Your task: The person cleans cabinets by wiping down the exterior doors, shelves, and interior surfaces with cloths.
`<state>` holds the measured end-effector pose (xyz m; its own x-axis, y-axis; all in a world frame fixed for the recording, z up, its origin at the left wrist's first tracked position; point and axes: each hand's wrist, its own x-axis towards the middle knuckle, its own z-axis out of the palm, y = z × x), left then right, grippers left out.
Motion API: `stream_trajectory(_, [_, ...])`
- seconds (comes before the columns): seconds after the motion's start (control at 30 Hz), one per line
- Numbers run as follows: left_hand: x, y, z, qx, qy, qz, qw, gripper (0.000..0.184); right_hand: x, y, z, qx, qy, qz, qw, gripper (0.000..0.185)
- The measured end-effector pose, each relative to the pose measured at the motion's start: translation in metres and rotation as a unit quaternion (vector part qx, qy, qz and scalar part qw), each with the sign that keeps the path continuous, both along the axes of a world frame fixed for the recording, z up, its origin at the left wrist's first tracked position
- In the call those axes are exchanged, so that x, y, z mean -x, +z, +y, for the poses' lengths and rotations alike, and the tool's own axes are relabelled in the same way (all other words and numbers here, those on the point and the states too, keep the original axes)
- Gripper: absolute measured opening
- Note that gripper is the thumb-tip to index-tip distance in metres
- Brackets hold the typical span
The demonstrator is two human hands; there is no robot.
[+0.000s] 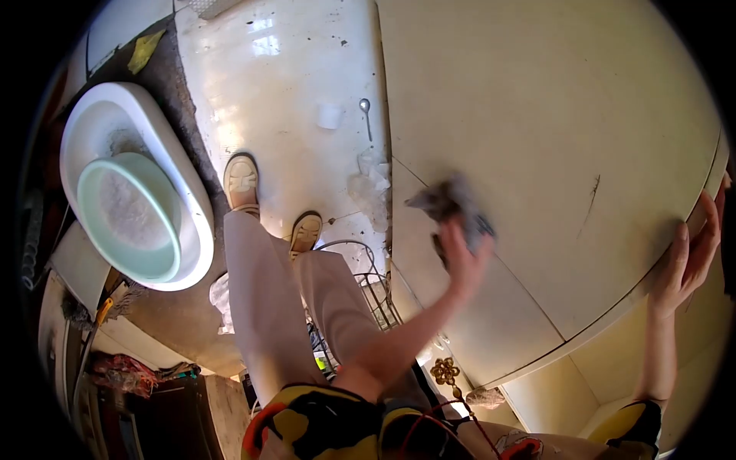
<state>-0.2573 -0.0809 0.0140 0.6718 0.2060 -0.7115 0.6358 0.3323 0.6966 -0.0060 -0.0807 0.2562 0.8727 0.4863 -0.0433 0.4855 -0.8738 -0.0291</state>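
A grey cloth (452, 201) is bunched under my left hand (464, 257), pressed against the face of a large cream cabinet panel (521, 100). The fingers are closed on the cloth and slightly blurred. Farther right, my right hand (686, 264) grips the panel's outer edge, with its thumb on the face and its fingers around the rim. Thin seams cross the panel, and a dark scratch (593, 195) lies between my hands.
On the left, a pale green basin (172, 253) sits inside a white tub (203, 222). The light floor holds a spoon (366, 119), a white cup (330, 116) and crumpled clear plastic (370, 188). A black wire rack (376, 295) stands beside my legs.
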Motion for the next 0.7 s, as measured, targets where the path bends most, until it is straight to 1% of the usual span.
stream_trajectory(0.03, [0.002,0.042,0.006,0.031,-0.015,-0.040,0.999,0.064,0.000,-0.002,0.002,-0.019,0.001,0.001,1.000,0.038])
stream_trajectory(0.07, [0.004,0.068,0.012,0.063,-0.031,-0.078,0.994,0.066,0.000,-0.004,0.003,-0.037,0.002,0.005,0.999,0.038])
stream_trajectory(0.1, [0.005,0.073,0.015,0.061,-0.032,-0.075,0.995,0.066,0.000,-0.003,0.005,-0.018,0.015,-0.001,1.000,0.038])
stream_trajectory(0.17, [0.004,0.073,0.021,0.035,-0.062,-0.138,0.988,0.065,-0.001,-0.002,0.004,-0.020,0.022,0.002,1.000,0.038])
stream_trajectory(0.2, [0.008,0.054,0.015,0.022,-0.063,-0.142,0.988,0.068,-0.001,-0.003,0.003,-0.023,0.033,-0.001,0.999,0.038])
stream_trajectory(0.27, [0.000,0.000,-0.006,-0.044,0.011,-0.052,0.998,0.065,0.002,-0.002,0.003,-0.018,-0.004,-0.001,1.000,0.038])
stream_trajectory(0.33, [-0.017,-0.072,-0.006,0.052,0.091,0.074,0.992,0.070,0.004,-0.003,0.000,-0.039,-0.026,-0.004,0.999,0.039])
stream_trajectory(0.37, [-0.026,-0.110,0.000,0.055,0.052,0.131,0.989,0.072,0.006,0.000,-0.006,-0.050,-0.066,-0.010,0.997,0.040])
stream_trajectory(0.4, [-0.039,-0.147,0.008,0.067,0.067,0.138,0.986,0.074,0.009,0.002,-0.011,-0.057,-0.108,-0.017,0.992,0.040])
stream_trajectory(0.43, [-0.045,-0.189,0.010,0.027,0.031,0.163,0.986,0.077,0.010,0.001,-0.013,-0.096,-0.120,-0.019,0.988,0.040])
stream_trajectory(0.47, [-0.056,-0.215,0.018,0.036,0.030,0.154,0.987,0.080,0.010,0.000,-0.013,-0.079,-0.125,-0.021,0.989,0.040])
stream_trajectory(0.5, [-0.062,-0.237,0.021,0.070,0.060,0.147,0.985,0.080,0.009,-0.001,-0.011,-0.065,-0.106,-0.036,0.992,0.040])
stream_trajectory(0.53, [-0.060,-0.246,0.016,0.103,0.088,0.143,0.980,0.081,0.008,-0.001,-0.009,-0.052,-0.087,-0.048,0.994,0.039])
stream_trajectory(0.57, [-0.047,-0.240,0.003,0.118,0.077,0.148,0.979,0.081,0.007,0.000,-0.007,-0.032,-0.070,-0.048,0.996,0.039])
stream_trajectory(0.6, [-0.031,-0.231,-0.004,0.112,0.094,0.140,0.979,0.081,0.008,0.001,-0.002,-0.012,-0.084,-0.043,0.995,0.039])
stream_trajectory(0.63, [-0.015,-0.222,-0.007,0.100,0.114,0.129,0.980,0.082,0.008,0.000,-0.002,-0.037,-0.067,-0.035,0.996,0.038])
stream_trajectory(0.7, [0.026,-0.169,-0.012,0.098,0.085,0.181,0.975,0.082,0.005,-0.003,-0.010,-0.095,-0.023,-0.009,0.995,0.038])
